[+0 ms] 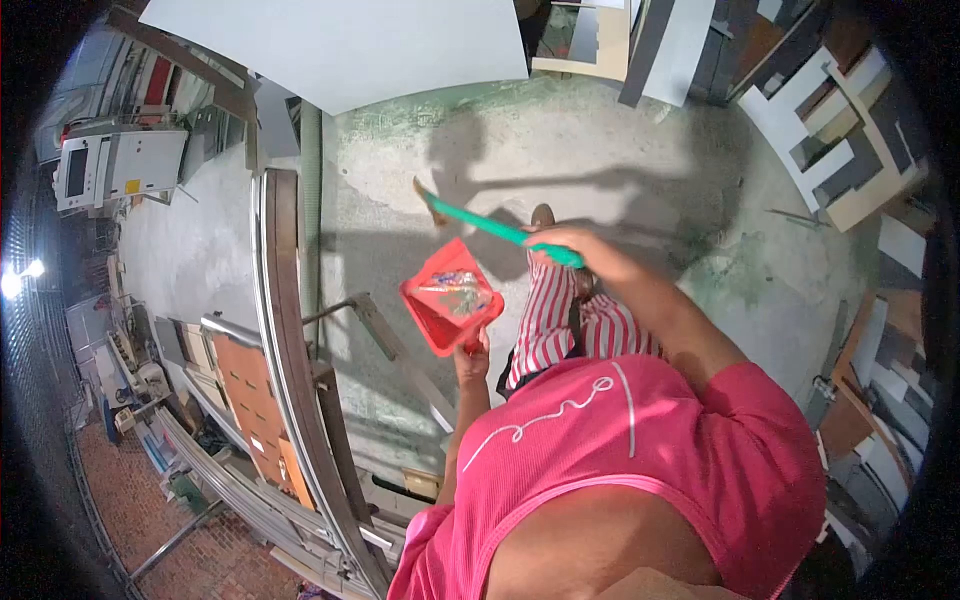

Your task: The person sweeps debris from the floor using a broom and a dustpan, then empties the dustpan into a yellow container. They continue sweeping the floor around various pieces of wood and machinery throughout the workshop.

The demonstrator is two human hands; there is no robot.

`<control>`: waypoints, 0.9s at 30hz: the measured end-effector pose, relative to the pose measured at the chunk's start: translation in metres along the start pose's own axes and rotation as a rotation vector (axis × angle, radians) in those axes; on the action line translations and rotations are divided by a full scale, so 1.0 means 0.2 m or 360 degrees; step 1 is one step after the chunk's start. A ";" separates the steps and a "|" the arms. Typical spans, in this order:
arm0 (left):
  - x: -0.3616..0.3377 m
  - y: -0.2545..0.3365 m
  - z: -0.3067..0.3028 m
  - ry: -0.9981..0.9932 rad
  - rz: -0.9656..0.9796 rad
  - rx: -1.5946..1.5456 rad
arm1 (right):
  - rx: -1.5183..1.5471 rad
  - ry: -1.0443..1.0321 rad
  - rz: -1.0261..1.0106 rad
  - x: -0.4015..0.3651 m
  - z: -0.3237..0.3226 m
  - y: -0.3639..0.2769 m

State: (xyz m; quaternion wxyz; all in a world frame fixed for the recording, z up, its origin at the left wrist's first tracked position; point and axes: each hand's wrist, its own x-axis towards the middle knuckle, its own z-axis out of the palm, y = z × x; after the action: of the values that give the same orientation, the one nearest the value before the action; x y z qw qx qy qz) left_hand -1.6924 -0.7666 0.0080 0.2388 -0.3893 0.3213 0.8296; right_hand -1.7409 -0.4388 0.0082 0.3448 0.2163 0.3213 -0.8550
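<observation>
A red dustpan (424,322) is gripped by its handle in my left hand (474,358), fingers wrapped round it, out in front of my left side. Inside the pan lies a small heap of crumpled, shiny debris (458,296). My right hand (572,246) closes round the end of a green brush handle (478,221), held slantwise in front of my legs. At its far end the brown bristles (432,203) show over the concrete floor (385,160), a little beyond the dustpan.
A long metal-edged machine rail (278,300) runs along my left, with a slanted metal bar (395,355) beside it. A large white board (340,45) stands ahead. Cut panels (830,150) lean at the right. A machine with a screen (120,165) is at far left.
</observation>
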 end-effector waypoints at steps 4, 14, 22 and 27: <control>0.08 0.07 0.06 0.0096 -0.0021 -0.0068 | -0.0096 0.0144 -0.0021 0.28 0.16 -0.26; 0.43 0.29 0.53 -0.0028 -0.0199 0.0163 | 0.0254 0.0868 -0.0238 -0.42 -0.33 -0.49; 0.78 0.28 1.17 -0.0279 -0.0468 0.0420 | 0.0994 0.1062 -0.0624 -1.10 -0.57 0.08; 1.03 0.23 1.43 -0.0482 -0.0602 0.0707 | 0.1564 0.1329 -0.0727 -1.23 -0.44 0.29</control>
State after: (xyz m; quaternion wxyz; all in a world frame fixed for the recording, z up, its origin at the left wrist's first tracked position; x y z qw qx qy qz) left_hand -1.9830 -0.5615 0.0004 0.5128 -0.2527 0.3771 0.7287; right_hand -1.5201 -0.2992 0.0695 -0.1352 0.5862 0.0397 -0.7978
